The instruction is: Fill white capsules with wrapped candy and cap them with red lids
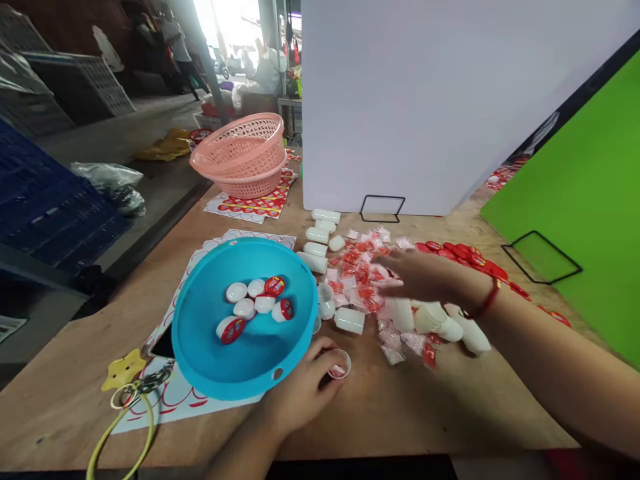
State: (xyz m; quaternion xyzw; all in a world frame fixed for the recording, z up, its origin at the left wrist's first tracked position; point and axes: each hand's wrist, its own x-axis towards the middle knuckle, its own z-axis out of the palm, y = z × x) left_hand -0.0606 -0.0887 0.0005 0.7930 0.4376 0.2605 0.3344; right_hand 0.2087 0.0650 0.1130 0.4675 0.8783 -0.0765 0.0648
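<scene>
My left hand (pixel 306 387) is closed around a small white plastic cup (pixel 345 357), whose open mouth faces right and shows something pinkish inside. My right hand (pixel 425 275), slightly blurred, stretches its fingers over a pile of small red and clear packets (pixel 357 263); I see nothing held in it. White cups (pixel 350 321) lie on their sides between the hands and along the pile's left edge. Left of my left hand, a blue basin (pixel 205 333) holds several small white containers with red lids (pixel 275 286).
Red lids (pixel 460 253) lie behind my right forearm. A white board (pixel 400 100) and a green board (pixel 595 200) stand at the back and right. Pink baskets (pixel 245 157) sit on printed sheets. A yellow star keychain (pixel 124 369) lies at left. People (pixel 175 40) stand far behind.
</scene>
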